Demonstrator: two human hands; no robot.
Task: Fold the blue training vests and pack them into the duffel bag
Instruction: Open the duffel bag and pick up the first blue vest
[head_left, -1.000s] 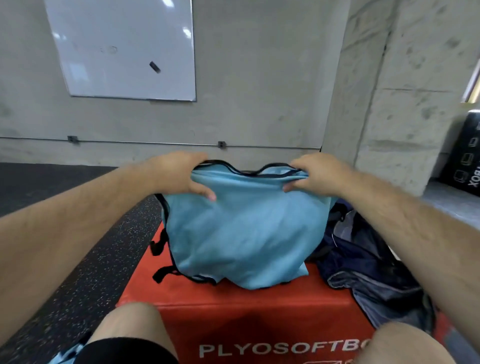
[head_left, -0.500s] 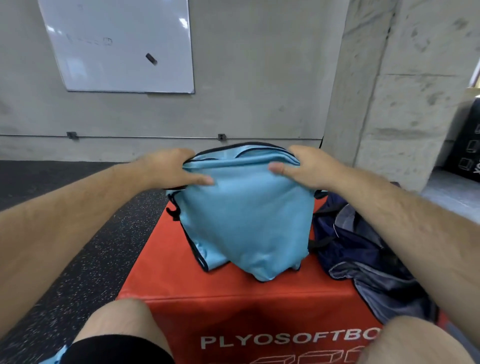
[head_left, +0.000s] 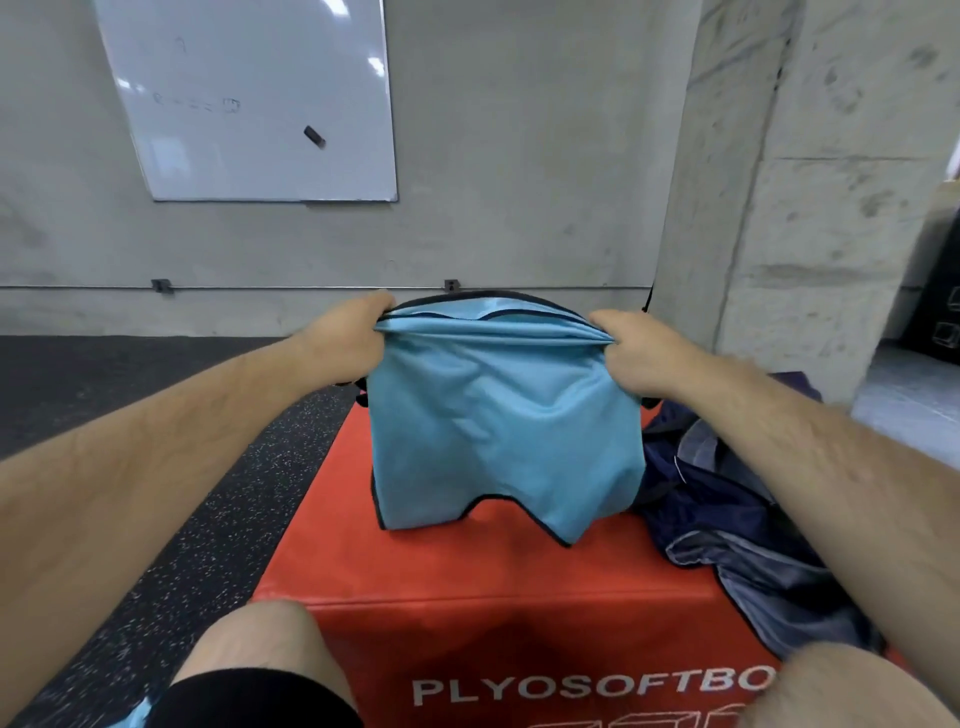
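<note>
a: where is the blue vest (head_left: 498, 431) sitting right now?
b: it is hanging over the red plyo box (head_left: 441, 566), stretched between both hands. the left hand (head_left: 345, 338) is clenching one top corner and the right hand (head_left: 631, 353) is clenching the other, with the fingers (head_left: 374, 306) curling tight into the bunched cloth.
a: why is the person holding it up like that?
b: i am guessing they are letting the weight pull the layers straight. the cloth is looking doubled, with black-trimmed edges stacking along the top, so a fold seems to be under way rather than finished.
a: is the bottom resting on the box?
b: the lower hem is reaching down to the box top, but i cannot tell whether it is touching.
a: and the duffel bag (head_left: 727, 519)?
b: it is slumping on the right side of the box, dark navy, just beside the vest. i am reading that as deliberate, since it is lying within easy reach of the right hand for packing. i cannot tell from the crumpled fabric whether its mouth is gaping open.
</note>
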